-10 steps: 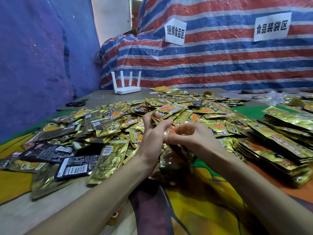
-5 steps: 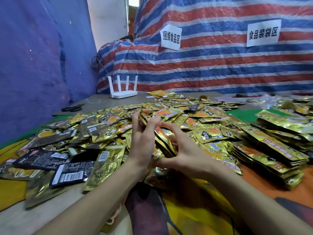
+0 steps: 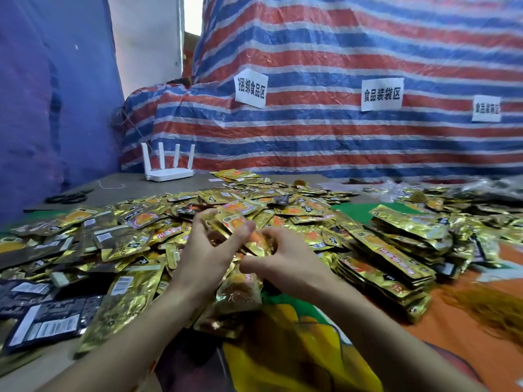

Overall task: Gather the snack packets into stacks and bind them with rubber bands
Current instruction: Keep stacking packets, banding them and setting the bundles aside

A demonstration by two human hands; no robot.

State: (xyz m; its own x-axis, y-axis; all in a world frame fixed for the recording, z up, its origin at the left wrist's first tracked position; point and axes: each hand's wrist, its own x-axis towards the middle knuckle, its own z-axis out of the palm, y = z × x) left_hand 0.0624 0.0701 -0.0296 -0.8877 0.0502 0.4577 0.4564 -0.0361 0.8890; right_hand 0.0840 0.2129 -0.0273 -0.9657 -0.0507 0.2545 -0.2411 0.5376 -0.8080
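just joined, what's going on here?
A person works at a table. The left hand and right hand both grip a small bunch of packets, held just above the loose pile of gold snack packets covering much of the table. Neat stacks lie to the right, and near them is a tan heap that looks like rubber bands. No band shows on the held bunch. A white router and scissors sit at the far left.

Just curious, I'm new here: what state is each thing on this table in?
left hand, grips the packet bunch
right hand, grips the same bunch
packet bunch, held between both hands
loose packets, scattered, unstacked
stacked packets, piled at right
rubber bands, loose heap, untouched
router, antennas upright
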